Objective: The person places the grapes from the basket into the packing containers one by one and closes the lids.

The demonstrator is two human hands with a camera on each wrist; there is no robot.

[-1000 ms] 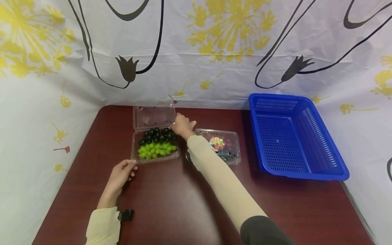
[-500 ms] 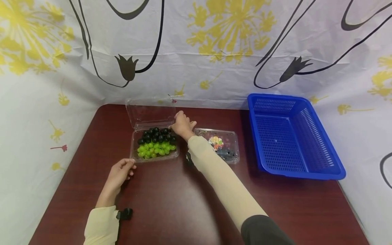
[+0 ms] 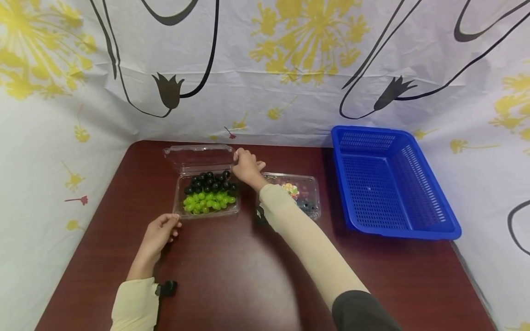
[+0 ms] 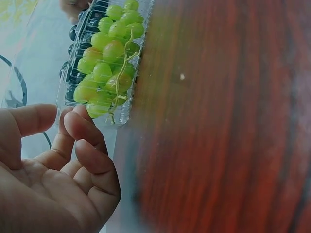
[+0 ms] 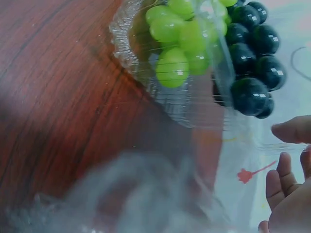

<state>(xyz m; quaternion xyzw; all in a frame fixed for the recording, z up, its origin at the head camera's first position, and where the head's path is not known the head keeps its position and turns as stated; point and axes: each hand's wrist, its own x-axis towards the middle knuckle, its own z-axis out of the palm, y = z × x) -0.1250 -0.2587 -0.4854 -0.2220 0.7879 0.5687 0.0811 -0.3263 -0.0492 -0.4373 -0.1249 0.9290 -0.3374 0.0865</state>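
A clear plastic clamshell box holds dark grapes at the back and green grapes in front. Its hinged lid stands raised and tilted along the back edge. My right hand pinches the lid's right corner; the right wrist view shows thumb and fingertips at the thin plastic edge. At the box's near left corner, my left hand holds the rim. Thumb and fingers of the left hand meet at that corner in the left wrist view, with stems showing among the green grapes.
A second clear box, closed and with a fruit label, lies to the right, partly behind the right sleeve. Further right stands a blue perforated basket. A patterned white sheet hangs behind the dark red table.
The lid has swung up from lying back on the table to a raised tilt, its right corner held by my right hand. My left hand keeps its place at the near left corner.
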